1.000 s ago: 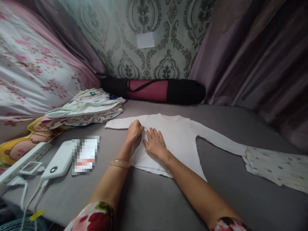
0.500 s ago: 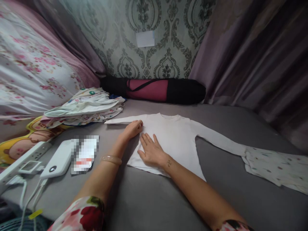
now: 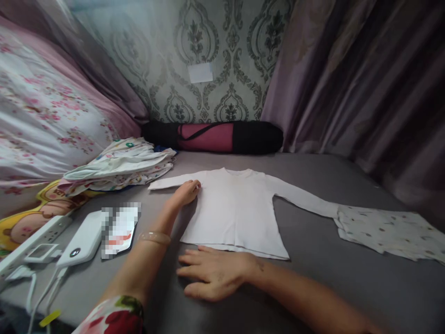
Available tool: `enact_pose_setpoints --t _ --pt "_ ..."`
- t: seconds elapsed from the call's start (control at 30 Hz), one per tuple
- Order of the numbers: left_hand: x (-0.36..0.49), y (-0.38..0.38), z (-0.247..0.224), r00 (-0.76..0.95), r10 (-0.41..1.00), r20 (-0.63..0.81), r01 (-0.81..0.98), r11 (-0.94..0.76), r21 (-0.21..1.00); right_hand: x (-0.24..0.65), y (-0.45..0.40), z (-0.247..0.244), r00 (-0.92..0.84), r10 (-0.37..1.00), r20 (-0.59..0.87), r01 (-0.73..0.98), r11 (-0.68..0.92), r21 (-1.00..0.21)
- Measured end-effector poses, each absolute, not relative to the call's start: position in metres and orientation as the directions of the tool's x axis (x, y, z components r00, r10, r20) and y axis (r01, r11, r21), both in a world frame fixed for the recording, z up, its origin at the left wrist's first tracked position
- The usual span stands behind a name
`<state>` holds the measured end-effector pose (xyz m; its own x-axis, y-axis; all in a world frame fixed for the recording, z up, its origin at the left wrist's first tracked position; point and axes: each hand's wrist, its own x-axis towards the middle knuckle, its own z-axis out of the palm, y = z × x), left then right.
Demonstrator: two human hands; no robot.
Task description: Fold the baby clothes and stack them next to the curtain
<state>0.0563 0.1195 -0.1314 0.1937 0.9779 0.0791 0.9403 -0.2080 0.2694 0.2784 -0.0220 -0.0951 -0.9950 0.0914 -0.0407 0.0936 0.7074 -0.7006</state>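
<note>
A white long-sleeved shirt lies spread flat on the grey bed surface, its sleeves stretched out to both sides. My left hand pinches the shirt's edge just below the left-side sleeve, fingers closed. Below the hem, my right hand is palm down with its fingers spread, holding nothing. The end of the right-side sleeve meets a white patterned cloth, which lies flat.
A pile of clothes sits at the left, near a yellow cartoon cushion. Closer are a power strip, a white power bank with cables and a phone. A black and red bag lies along the wall.
My right hand has moved off the shirt's front, down to below its hem. My left hand stays at the shirt's side. The camera view has shifted slightly.
</note>
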Motion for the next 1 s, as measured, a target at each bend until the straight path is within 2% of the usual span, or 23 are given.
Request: enact_pose_setpoints --t 0.07,0.13,0.23,0.3,0.33,0.47,0.6,0.77,1.0 --pt "0.067 0.109 -0.125 0.086 0.990 0.108 0.970 -0.108 0.218 0.288 -0.004 -0.092 -0.994 0.108 -0.005 0.072 0.624 -0.778" --pt "0.083 0.099 -0.123 0.030 0.982 0.185 0.976 -0.068 0.205 0.298 0.028 -0.097 -0.936 0.349 0.042 0.184 0.590 -0.786" --pt "0.115 0.088 -0.132 0.195 0.946 0.259 0.925 -0.266 0.272 0.315 0.089 -0.115 -0.653 0.751 0.101 0.557 0.566 -0.608" --pt "0.135 0.082 -0.145 0.337 0.910 0.241 0.869 -0.399 0.293 0.325 0.124 -0.128 -0.471 0.875 0.116 0.758 0.468 -0.454" --pt "0.144 0.080 -0.151 0.353 0.911 0.212 0.872 -0.402 0.278 0.330 0.138 -0.134 -0.428 0.898 0.098 0.814 0.431 -0.388" --pt "0.163 0.073 -0.167 0.255 0.963 0.090 0.951 -0.267 0.154 0.341 0.155 -0.149 -0.402 0.916 -0.012 0.886 0.386 -0.257" --pt "0.161 0.065 -0.168 0.265 0.961 0.085 0.961 -0.270 0.064 0.346 0.129 -0.155 -0.509 0.861 0.007 0.837 0.497 -0.228" --pt "0.155 0.045 -0.167 0.314 0.945 0.094 0.948 -0.317 0.018 0.358 0.074 -0.153 -0.655 0.755 0.045 0.733 0.648 -0.207" --pt "0.148 0.011 -0.166 0.423 0.905 0.046 0.906 -0.424 0.019 0.371 0.015 -0.143 -0.749 0.663 0.025 0.640 0.732 -0.236"
